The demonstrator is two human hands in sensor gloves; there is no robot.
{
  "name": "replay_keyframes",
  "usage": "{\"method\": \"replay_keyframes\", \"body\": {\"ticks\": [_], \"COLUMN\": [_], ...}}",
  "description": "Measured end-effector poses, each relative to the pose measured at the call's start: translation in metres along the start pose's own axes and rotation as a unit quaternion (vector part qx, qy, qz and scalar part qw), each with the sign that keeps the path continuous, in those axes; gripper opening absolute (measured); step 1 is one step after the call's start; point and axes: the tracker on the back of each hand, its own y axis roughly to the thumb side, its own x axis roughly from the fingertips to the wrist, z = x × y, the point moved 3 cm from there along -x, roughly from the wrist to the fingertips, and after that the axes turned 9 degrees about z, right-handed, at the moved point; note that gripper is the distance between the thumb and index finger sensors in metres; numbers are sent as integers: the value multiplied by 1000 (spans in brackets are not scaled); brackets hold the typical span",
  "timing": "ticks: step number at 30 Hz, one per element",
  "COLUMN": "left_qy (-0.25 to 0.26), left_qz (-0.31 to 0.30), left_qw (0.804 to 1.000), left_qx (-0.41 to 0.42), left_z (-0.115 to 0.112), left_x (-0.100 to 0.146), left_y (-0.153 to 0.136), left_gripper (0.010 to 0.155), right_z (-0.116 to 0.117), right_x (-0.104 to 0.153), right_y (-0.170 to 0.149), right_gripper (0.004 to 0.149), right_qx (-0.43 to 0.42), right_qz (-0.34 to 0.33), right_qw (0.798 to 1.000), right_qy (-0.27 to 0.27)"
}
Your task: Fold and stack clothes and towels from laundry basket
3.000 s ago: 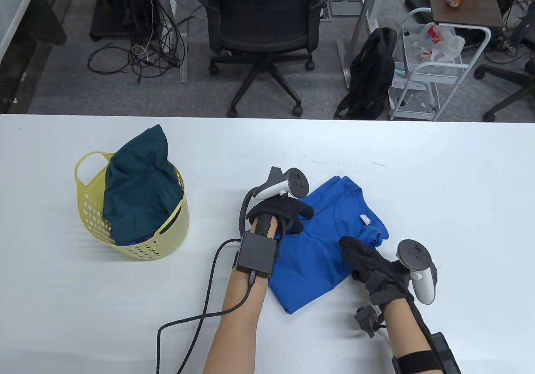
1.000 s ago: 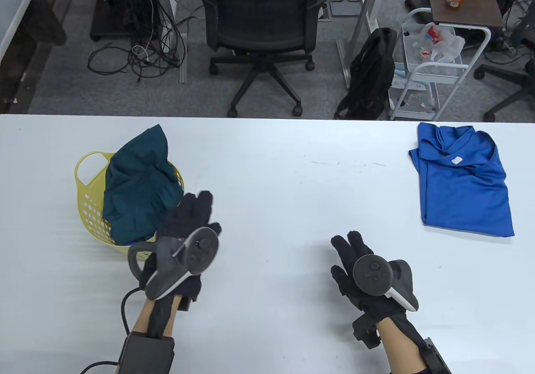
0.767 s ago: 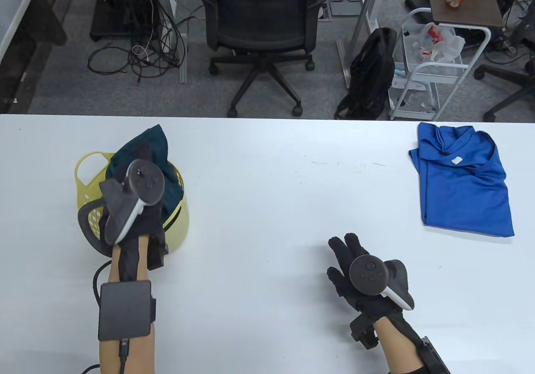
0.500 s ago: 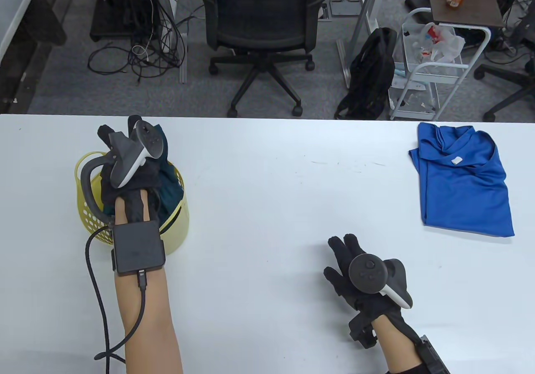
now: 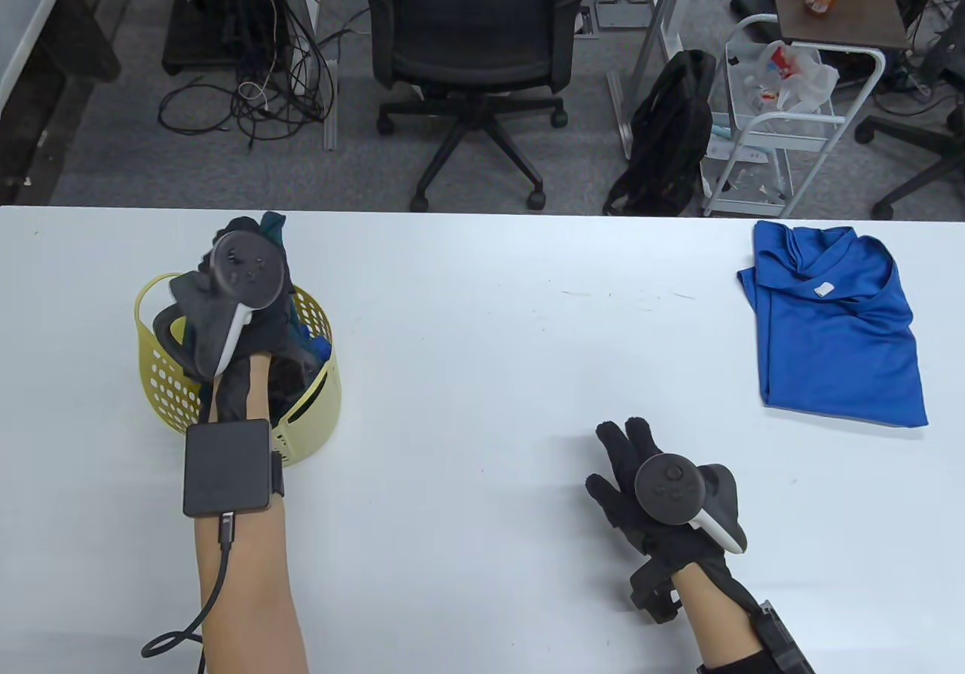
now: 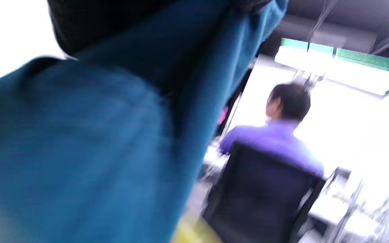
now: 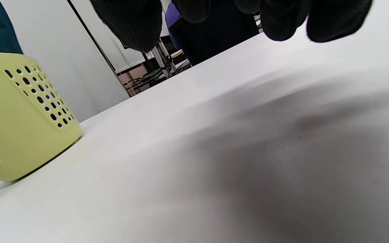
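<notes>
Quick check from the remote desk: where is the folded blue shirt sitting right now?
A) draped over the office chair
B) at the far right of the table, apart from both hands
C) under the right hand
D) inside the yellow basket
B: the blue shirt lies flat at the table's far right, while the right hand hovers nearer the middle and the left hand is at the yellow basket.

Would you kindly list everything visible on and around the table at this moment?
Table: one, white, fills the lower table view.
Laundry basket: one, yellow, perforated, table's left side.
Teal garment: one, dark teal, at the basket, gripped from above.
Blue shirt: one, bright blue, folded, far right of table.
Office chair: one, black, beyond the table.
Backpack: one, black, on the floor.
Cart: one, white, beside the backpack.
Left hand: black glove, over the basket, gripping the garment.
Right hand: black glove, fingers spread, low over the table.
</notes>
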Motion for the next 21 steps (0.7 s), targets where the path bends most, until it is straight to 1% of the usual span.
{"method": "replay_keyframes", "body": {"ticks": [1,2,3,4,5,6,8,9,10,11,12,13,14,15,16,17,18,19,20,21], "left_qy": [-34,-48,-66,-60,-42,-17,29,45,40,15,-15,-31,-49,-58,-66,-66,-64,-66,-67,-79], "left_qz": [23,20,16,-2,-20,-53,-115,-163,-198,-231,-261,-288,-309,-312,-296,-280,-252,-234,-211,-190], "left_qw": [999,998,997,998,997,992,973,954,939,923,914,908,903,909,931,947,964,970,974,976], "left_qx": [30,18,18,38,66,114,198,246,279,308,311,303,294,271,203,142,52,2,-47,-74], "left_z": [13,22,35,47,58,74,101,118,127,133,135,131,121,110,93,81,62,50,35,20], "left_x": [7,11,19,28,35,46,69,86,101,117,133,144,156,160,161,159,152,146,137,126], "left_y": [11,17,33,47,58,74,96,109,119,130,141,148,157,161,162,160,154,148,138,126], "left_gripper": [46,47,48,48,48,48,48,48,48,48,48,48,49,49,49,49,51,55,61,71], "right_z": [1,1,1,1,1,1,0,-1,-3,-5,-6,-8,-8,-8,-8,-7,-7,-6,-6,-6], "right_x": [1,1,2,2,2,2,3,3,3,3,2,2,1,1,1,1,1,1,0,0], "right_y": [2,3,4,5,4,3,0,-3,-5,-7,-10,-12,-14,-17,-19,-21,-23,-24,-25,-26], "right_gripper": [70,71,71,71,71,71,71,71,70,70,70,70,70,70,70,70,70,70,70,70], "right_qx": [-1,-2,-3,-8,-16,-32,-62,-77,-85,-89,-91,-93,-95,-99,-101,-101,-97,-94,-89,-85], "right_qz": [-5,-8,-10,-12,-13,-13,-13,-11,-10,-7,-4,-2,2,5,8,11,15,17,20,22], "right_qw": [1000,1000,1000,1000,1000,999,998,997,996,996,996,996,995,995,995,995,995,995,996,996], "right_qy": [1,2,3,5,7,12,19,21,20,15,11,10,10,11,12,12,13,12,10,7]}}
